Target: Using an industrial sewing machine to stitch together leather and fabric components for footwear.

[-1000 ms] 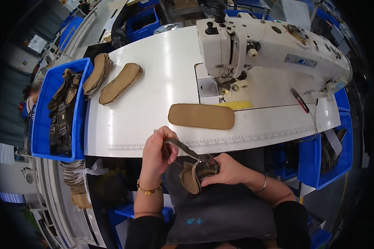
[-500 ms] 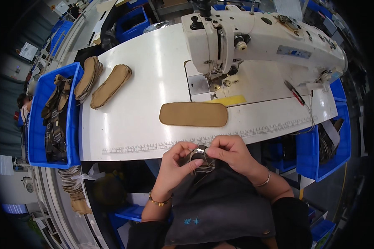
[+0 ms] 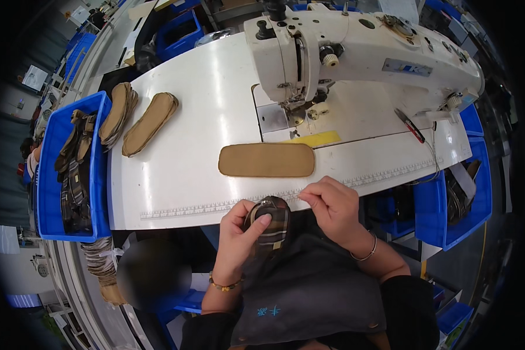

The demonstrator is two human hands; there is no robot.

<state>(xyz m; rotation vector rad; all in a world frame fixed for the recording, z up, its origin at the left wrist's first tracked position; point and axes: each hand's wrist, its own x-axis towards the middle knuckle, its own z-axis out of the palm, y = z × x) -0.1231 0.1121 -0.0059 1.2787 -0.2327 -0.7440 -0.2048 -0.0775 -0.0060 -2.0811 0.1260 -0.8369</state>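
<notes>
My left hand (image 3: 234,240) grips a small dark plaid fabric piece (image 3: 275,228), rounded at its top, with the thumb lying across its face. The piece is held over my lap, close to the table's front edge. A small light tab shows low on it. To its right and apart from it, my right hand (image 3: 336,211) is closed in a pinch; whatever lies between those fingertips is too small to make out. Beyond both hands, a tan oblong padded piece (image 3: 266,160) lies flat on the white table (image 3: 186,140).
A white sewing machine (image 3: 367,49) stands at the back right, with red-handled snips (image 3: 411,125) beside it. Stacked tan pieces (image 3: 150,125) lie at the left, next to a blue bin (image 3: 102,175) of plaid pieces. Another blue bin (image 3: 437,219) is at the right. A ruler strip (image 3: 216,206) runs along the front edge.
My right hand has come off the plaid piece and moved right and slightly up. The piece has turned in my left hand, so more of its plaid face shows.
</notes>
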